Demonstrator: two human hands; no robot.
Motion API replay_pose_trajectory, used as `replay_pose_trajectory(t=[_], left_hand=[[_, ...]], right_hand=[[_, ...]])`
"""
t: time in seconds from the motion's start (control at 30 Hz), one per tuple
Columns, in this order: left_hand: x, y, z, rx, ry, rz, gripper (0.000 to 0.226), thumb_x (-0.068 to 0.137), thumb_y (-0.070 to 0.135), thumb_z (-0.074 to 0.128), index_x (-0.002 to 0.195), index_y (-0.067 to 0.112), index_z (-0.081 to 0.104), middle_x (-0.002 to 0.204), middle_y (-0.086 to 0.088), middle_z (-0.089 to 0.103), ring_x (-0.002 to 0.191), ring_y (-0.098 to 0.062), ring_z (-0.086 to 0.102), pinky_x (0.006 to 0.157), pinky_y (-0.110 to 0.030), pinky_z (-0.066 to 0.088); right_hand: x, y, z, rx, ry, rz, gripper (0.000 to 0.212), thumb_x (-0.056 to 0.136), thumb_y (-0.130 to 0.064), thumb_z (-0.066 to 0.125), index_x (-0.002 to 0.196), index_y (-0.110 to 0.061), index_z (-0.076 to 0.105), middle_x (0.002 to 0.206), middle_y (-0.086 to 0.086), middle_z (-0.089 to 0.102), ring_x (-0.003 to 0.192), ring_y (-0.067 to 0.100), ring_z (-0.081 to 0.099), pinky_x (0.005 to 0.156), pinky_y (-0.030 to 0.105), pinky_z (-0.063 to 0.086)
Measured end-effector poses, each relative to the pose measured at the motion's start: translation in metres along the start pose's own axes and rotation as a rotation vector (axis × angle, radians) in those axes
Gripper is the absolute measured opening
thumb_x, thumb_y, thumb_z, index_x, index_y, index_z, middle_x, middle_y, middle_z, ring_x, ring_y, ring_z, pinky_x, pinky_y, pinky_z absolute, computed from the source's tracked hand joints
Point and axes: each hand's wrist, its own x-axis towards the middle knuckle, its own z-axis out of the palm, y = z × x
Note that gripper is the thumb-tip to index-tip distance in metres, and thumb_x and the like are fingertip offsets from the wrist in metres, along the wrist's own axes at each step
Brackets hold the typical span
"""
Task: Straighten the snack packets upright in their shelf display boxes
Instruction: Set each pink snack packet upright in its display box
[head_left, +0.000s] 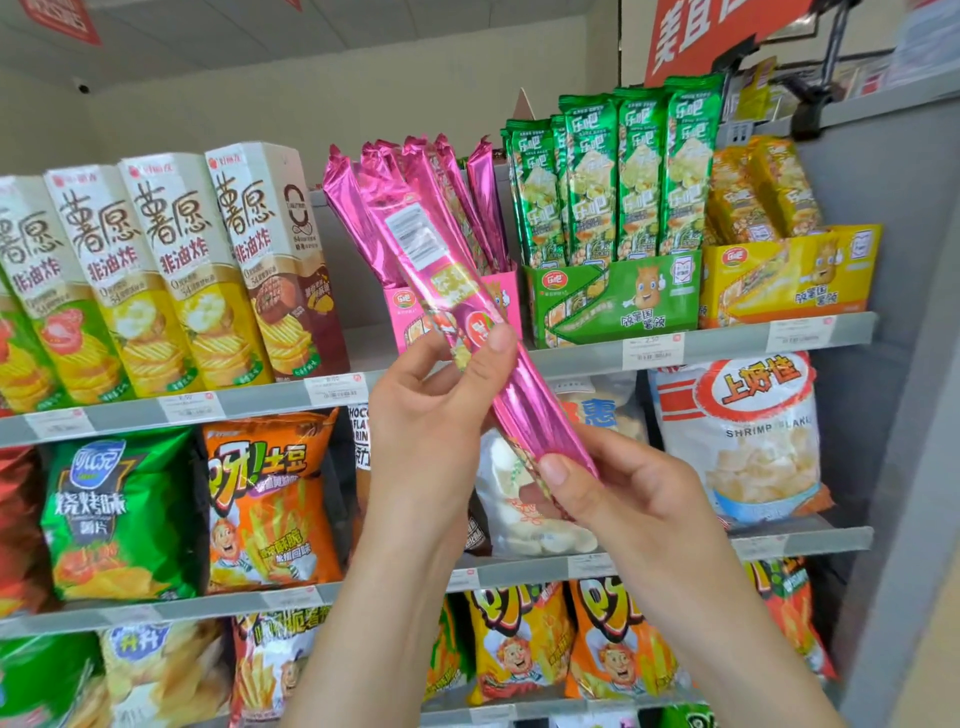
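Pink snack packet (415, 234) is held slanted outside its display box (399, 317): left hand (436, 410) grips its middle, right hand (608, 499) pinches the lower end. Next, probably, slot it in upright.

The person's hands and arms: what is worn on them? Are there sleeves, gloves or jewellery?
The left hand and the right hand are bare: no gloves, rings or watch show. The visible thumbnails look short and plain. Both forearms are bare too; no sleeve reaches into view.
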Motion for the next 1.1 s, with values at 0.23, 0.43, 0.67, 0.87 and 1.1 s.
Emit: replay_pose_trajectory(t=[0.23,0.43,0.67,0.87,1.1], left_hand=[[0.008,-0.007,-0.006,-0.154,-0.019,-0.034,0.050,0.071,0.040,0.073,0.108,0.007,0.068,0.082,-0.002,0.069,0.070,-0.012,0.064,0.071,-0.029,0.056],[0.009,-0.011,-0.004,-0.088,-0.086,-0.041,0.054,0.074,0.038,0.074,0.118,0.010,0.061,0.093,-0.001,0.073,0.082,-0.014,0.070,0.076,-0.031,0.059],[-0.001,-0.015,-0.003,0.292,-0.235,0.032,0.050,0.069,0.048,0.083,0.104,0.018,0.062,0.088,-0.007,0.071,0.077,-0.016,0.068,0.066,-0.028,0.058],[0.009,-0.012,-0.016,0.275,-0.251,-0.037,0.030,0.072,0.021,0.071,0.100,0.010,0.063,0.086,-0.011,0.074,0.074,-0.020,0.071,0.059,-0.033,0.057],[0.027,-0.012,-0.020,0.190,-0.326,-0.050,0.034,0.081,0.028,0.065,0.114,0.021,0.060,0.105,-0.002,0.074,0.096,-0.019,0.071,0.080,-0.034,0.055]], right_hand=[[-0.008,0.001,0.003,0.052,0.044,-0.017,0.032,0.076,-0.029,0.076,0.107,-0.035,0.074,0.097,-0.005,0.077,0.091,0.012,0.073,0.077,0.015,0.054],[-0.008,0.009,0.006,-0.013,0.243,-0.091,0.027,0.064,-0.032,0.078,0.091,-0.033,0.078,0.084,-0.006,0.077,0.080,0.012,0.074,0.071,0.017,0.056],[-0.001,0.030,0.000,-0.703,0.391,-0.468,0.023,0.074,-0.017,0.080,0.094,-0.018,0.068,0.091,-0.010,0.064,0.084,0.001,0.059,0.074,0.009,0.044],[0.004,0.023,-0.007,-0.171,-0.026,-0.009,0.048,0.071,-0.060,0.077,0.099,-0.032,0.050,0.109,-0.003,0.067,0.101,0.019,0.067,0.088,0.034,0.055],[0.022,0.022,-0.006,0.113,-0.086,0.208,0.059,0.071,-0.034,0.079,0.123,-0.028,0.052,0.100,0.010,0.075,0.084,0.027,0.074,0.076,0.033,0.060]])
